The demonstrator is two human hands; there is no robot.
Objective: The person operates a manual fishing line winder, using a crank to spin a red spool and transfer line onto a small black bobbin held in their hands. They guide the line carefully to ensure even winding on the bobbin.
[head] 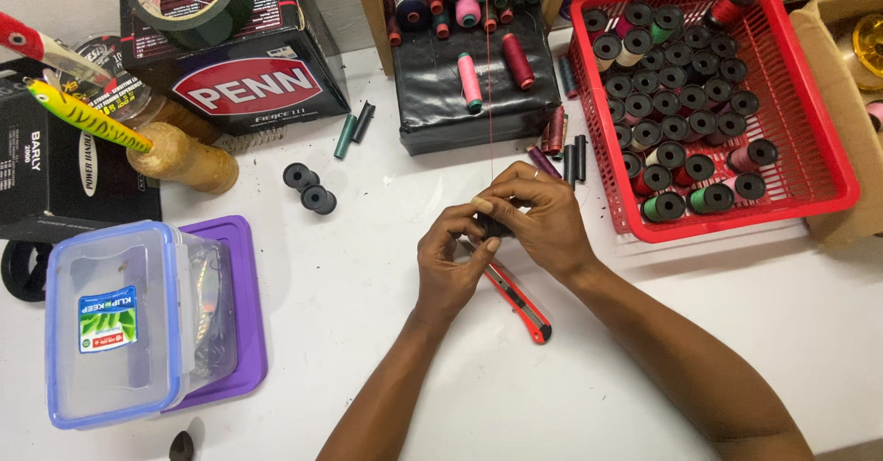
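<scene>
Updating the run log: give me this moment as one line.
left hand: on small black spool | right hand: pinching same spool | red thread: runs up from hands | red utility knife: on table beneath

Single head-worn view, looking steeply down, close over the white table (368, 332), hands (501, 240) near centre

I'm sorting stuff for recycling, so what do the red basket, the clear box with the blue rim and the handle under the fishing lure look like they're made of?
The red basket looks like moulded plastic: glossy, with a slotted grid floor and walls. The clear box also seems plastic, its see-through lid cloudy and edged by a blue clip rim. The handle under the lure looks like cork, tan, matte and speckled, though wood can't be ruled out.
</scene>
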